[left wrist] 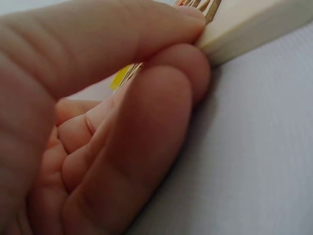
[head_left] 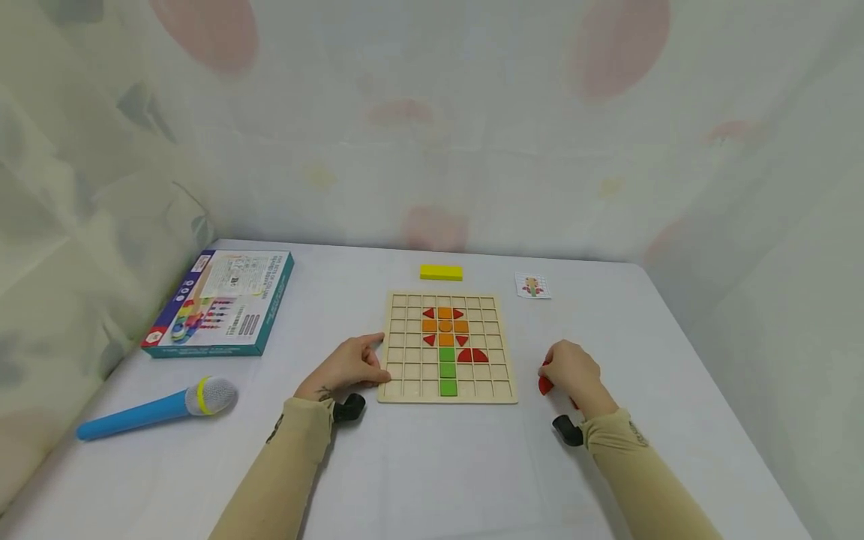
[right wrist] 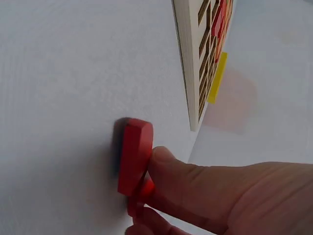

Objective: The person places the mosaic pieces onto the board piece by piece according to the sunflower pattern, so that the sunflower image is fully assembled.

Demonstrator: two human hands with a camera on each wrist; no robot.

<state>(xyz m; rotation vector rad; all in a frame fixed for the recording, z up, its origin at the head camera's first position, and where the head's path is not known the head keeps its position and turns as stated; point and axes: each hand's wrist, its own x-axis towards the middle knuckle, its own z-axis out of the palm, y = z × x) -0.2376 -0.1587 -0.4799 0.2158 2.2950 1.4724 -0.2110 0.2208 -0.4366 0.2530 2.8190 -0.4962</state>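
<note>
A square wooden grid board (head_left: 412, 370) lies mid-table, holding orange squares, an orange circle (head_left: 445, 326), red triangles, two red quarter-circles (head_left: 480, 355) and a column of green squares (head_left: 448, 370). My left hand (head_left: 346, 366) grips the board's left edge near the front corner; the left wrist view has the thumb (left wrist: 161, 24) on top and fingertips against its side. Right of the board, my right hand (head_left: 574, 372) pinches a red block (right wrist: 135, 155) close over the table. A second red piece (right wrist: 142, 192) shows behind it, partly hidden by the fingers.
Behind the board lies a yellow bar (head_left: 442, 272). A small pattern card (head_left: 533, 286) is at back right. On the left are a flat game box (head_left: 223, 300) and a blue toy microphone (head_left: 157, 409). Hanging cloth encloses the white table's back and sides.
</note>
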